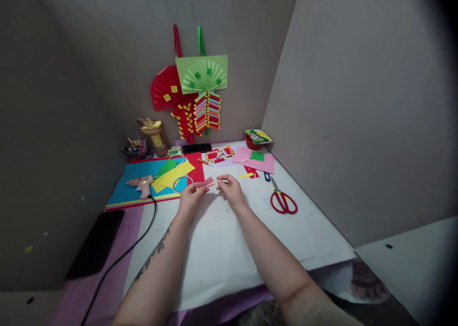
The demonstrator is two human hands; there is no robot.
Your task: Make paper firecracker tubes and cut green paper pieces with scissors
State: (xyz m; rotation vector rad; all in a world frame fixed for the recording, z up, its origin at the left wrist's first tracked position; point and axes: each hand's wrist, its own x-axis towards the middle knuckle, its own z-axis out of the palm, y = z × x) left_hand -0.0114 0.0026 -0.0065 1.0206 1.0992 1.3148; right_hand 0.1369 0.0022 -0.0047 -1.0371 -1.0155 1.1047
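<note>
My left hand (191, 197) is closed on a small pink paper roll (205, 184) with a yellow end, held just above the white table sheet (222, 249). Beside it, my right hand (231, 188) pinches its fingertips together at the roll's right end; whether anything is between them I cannot make out. Both hands meet near the middle of the table. A pink glue gun (142, 184) lies to the left on blue paper, its black cord running toward me. Red-handled scissors (282, 201) lie to the right of my right hand.
Sheets of blue, red, yellow and green paper (164, 176) lie at the left, several finished paper rolls (219, 153) and pink paper (255, 161) at the back. A pen cup and jar (153, 137) stand in the back-left corner. Paper fans hang on the wall (200, 92). A black phone (96, 242) lies at the left.
</note>
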